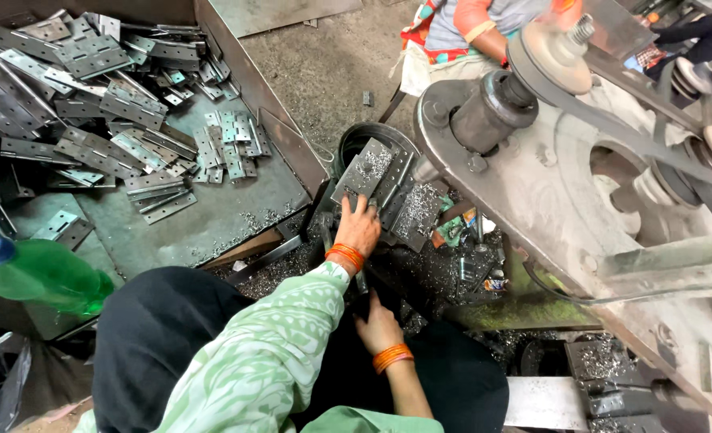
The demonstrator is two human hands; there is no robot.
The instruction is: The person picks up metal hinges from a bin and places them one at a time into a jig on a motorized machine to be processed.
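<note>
Left hand (pixel 361 227) grip pinches a metal plate (pixel 366 172); right hand (pixel 378 325) grip unclear, amid shavings.

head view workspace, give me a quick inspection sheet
surface: green metal tray at left, dusted with metal shavings
job's things: perforated grey metal plates stacked in a round black bin
clutter: heap of grey metal hinges on the tray; green plastic bottle with blue cap; swarf around the machine base
hands: left hand rests on the plates; right hand lower down, in the dark gap; what it holds cannot be told
cables: dark drive belt over pulleys; thin cable along the machine
surroundings: large grey machine body; another person seated beyond it
</note>
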